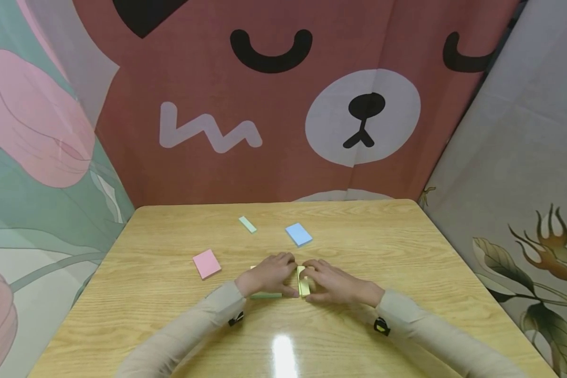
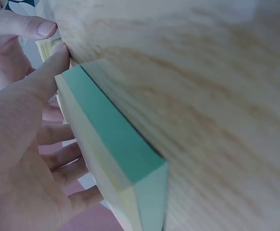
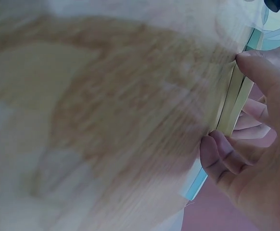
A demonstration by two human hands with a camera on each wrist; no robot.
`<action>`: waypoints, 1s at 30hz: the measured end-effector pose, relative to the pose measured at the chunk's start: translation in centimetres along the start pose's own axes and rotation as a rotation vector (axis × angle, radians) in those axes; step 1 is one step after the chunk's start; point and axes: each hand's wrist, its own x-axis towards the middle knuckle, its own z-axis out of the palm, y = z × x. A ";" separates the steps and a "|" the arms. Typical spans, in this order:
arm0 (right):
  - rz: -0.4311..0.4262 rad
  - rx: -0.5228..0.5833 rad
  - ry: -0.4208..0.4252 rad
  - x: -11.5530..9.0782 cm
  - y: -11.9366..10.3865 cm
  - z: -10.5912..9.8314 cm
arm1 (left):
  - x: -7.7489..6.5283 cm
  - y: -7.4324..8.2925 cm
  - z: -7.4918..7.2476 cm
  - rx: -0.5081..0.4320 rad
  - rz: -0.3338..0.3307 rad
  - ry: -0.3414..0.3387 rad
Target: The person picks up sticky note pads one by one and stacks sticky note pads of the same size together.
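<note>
Yellow strip (image 1: pixel 304 287) sits pinched by the right hand (image 1: pixel 338 284); the left hand (image 1: pixel 270 275), grip unclear, is beside it over a green pad (image 2: pixel 116 125).

Right sleeve (image 1: pixel 437 328): long, plain, pale beige. Black gadget (image 1: pixel 381 326) with yellow-green patch, beside right sleeve's wrist end. Left of right sleeve: matching beige left sleeve (image 1: pixel 184 325), small black wrist gadget (image 1: pixel 236 318) with pale streak.

Shows the left hand (image 2: pixel 19 154) beside a green pad (image 2: pixel 116 120) bearing a yellowish layer (image 2: pixel 94 144) toward the palm, thumb tip at a yellow pad (image 2: pixel 45 49); includes the right hand (image 2: pixel 5 53), upper left, and wood (image 2: pixel 212 101) alongside.
</note>
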 end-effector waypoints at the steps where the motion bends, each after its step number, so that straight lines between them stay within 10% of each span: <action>1: 0.001 0.008 0.000 0.0 0.1 0.0 | 0.0 0.0 0.0 0.002 0.001 0.000; 30: 0.083 0.261 -0.065 0.6 1.0 0.7 | 0.0 0.2 -0.4 -0.018 0.004 -0.007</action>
